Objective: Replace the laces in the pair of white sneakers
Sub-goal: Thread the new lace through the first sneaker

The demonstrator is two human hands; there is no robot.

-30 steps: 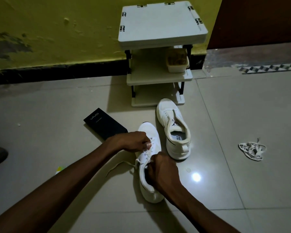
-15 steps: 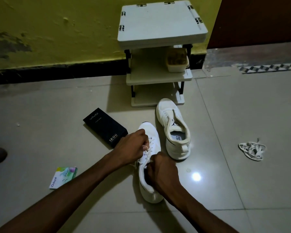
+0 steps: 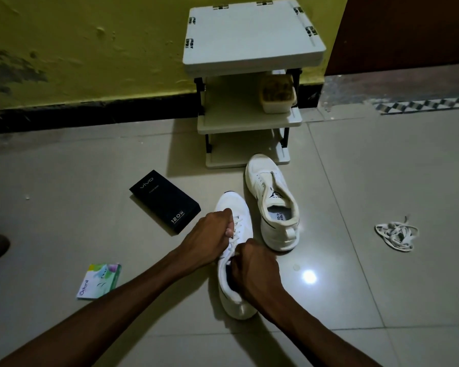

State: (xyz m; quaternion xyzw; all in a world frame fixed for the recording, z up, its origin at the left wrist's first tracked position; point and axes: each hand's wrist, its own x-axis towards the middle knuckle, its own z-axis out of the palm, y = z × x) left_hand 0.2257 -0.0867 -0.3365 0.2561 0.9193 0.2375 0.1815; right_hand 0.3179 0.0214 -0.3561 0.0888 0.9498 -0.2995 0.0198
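Two white sneakers lie on the tiled floor. The near sneaker points away from me and carries a white lace across its eyelets. My left hand is curled at the shoe's left side and pinches the lace. My right hand is curled over the shoe's opening, its fingertips at the lace near the tongue; the grip itself is hidden. The far sneaker stands to the right with no lace in it. A loose bundle of white laces lies further right on the floor.
A small white shelf rack stands against the yellow wall behind the shoes, with a tub on its middle shelf. A black phone box lies left of the shoes. A small green packet lies near my left forearm.
My left hand has pulled in from the left toward the shoe, and the slack lace that trailed left is gone from the floor. The green packet came into view.
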